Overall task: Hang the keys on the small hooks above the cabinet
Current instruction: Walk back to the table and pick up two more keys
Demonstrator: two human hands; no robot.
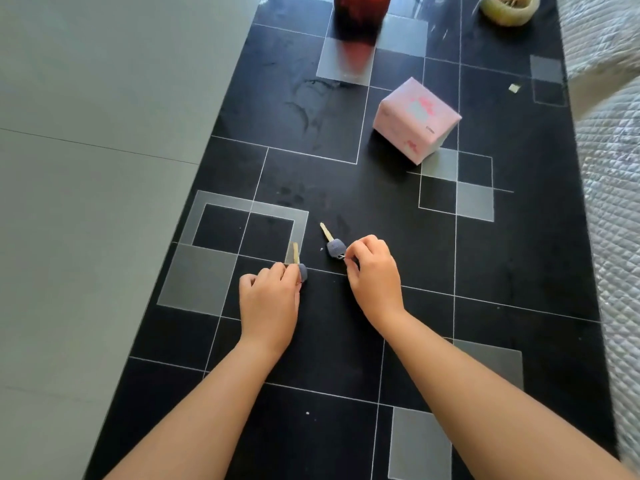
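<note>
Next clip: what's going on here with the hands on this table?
A person is picking up two keys from a black patterned table. The left hand pinches the head of the left key; the right hand pinches the end of the right key. Both keys seem to be at the tabletop. No hooks or cabinet are in view. A pink box sits farther back.

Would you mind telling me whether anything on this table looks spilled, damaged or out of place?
Nothing serious. The dark table has dried smears and ring marks near the red jar, and a paper scrap lies beyond the pink box. Both keys look intact.
</note>
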